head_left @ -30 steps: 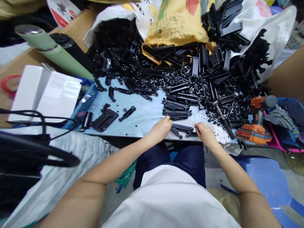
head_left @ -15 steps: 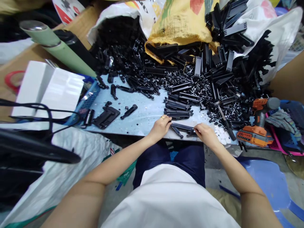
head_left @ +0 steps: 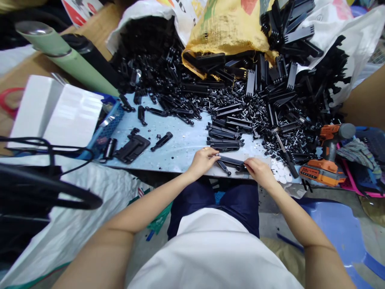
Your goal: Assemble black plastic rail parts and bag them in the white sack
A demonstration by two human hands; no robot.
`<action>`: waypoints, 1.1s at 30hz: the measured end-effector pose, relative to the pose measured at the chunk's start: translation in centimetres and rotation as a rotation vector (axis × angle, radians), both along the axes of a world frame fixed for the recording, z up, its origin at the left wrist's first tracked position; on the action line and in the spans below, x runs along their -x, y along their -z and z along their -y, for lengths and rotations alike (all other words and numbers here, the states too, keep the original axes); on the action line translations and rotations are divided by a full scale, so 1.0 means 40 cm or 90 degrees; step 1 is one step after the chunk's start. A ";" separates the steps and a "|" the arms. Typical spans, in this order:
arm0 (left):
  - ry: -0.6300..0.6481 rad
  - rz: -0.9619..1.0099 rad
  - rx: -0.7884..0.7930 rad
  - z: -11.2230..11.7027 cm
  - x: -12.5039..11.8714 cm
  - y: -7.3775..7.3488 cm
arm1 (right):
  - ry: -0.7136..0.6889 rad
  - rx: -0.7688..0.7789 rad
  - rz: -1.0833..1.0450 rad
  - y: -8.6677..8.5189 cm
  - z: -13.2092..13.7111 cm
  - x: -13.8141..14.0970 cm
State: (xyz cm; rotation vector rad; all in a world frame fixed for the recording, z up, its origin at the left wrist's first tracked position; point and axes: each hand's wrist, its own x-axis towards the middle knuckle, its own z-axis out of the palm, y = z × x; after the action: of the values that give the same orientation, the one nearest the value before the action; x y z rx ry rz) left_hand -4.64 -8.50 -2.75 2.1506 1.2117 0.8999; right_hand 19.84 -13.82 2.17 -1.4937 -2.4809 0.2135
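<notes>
A long black plastic bar (head_left: 231, 160) lies level between my hands at the front edge of the blue-topped table (head_left: 180, 150). My left hand (head_left: 204, 161) pinches its left end, and my right hand (head_left: 257, 168) grips the right end. Under the bar a shorter black arm with a round tip (head_left: 224, 167) points toward me. Another dark part (head_left: 241, 170) sits partly hidden by my right fingers. Just beyond, a row of similar black bars (head_left: 225, 143) is laid out side by side. How the held pieces join is too small to tell.
Screws with black heads (head_left: 257, 110) are heaped behind the bars. To the right are a hammer (head_left: 284, 154), an orange cordless drill (head_left: 323, 172) and white discs (head_left: 281, 170). A yellow sack (head_left: 228, 34) spills black parts at the back. A blue basket (head_left: 104, 132) stands left.
The left hand has shifted very slightly to the right along the bar. The view has moved a little; both hands still hold the bar's ends.
</notes>
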 end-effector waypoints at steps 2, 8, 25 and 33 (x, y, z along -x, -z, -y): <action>0.008 -0.068 -0.117 0.008 0.005 0.000 | -0.007 -0.019 -0.008 0.009 0.002 -0.001; 0.041 -0.244 -0.270 0.011 0.008 0.004 | 0.001 -0.071 -0.036 0.044 0.017 -0.007; 0.165 -0.379 -0.391 -0.018 0.024 0.055 | -0.059 -0.077 -0.092 0.125 0.008 -0.052; 0.141 -0.386 -0.370 -0.003 0.014 0.065 | -0.045 -0.068 0.159 0.087 0.004 -0.085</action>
State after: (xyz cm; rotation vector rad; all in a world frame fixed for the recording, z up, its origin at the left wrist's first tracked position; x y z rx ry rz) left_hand -5.21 -8.37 -5.34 3.1137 1.0030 0.5538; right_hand 23.25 -13.97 -1.31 -1.4699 -2.6912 -0.0986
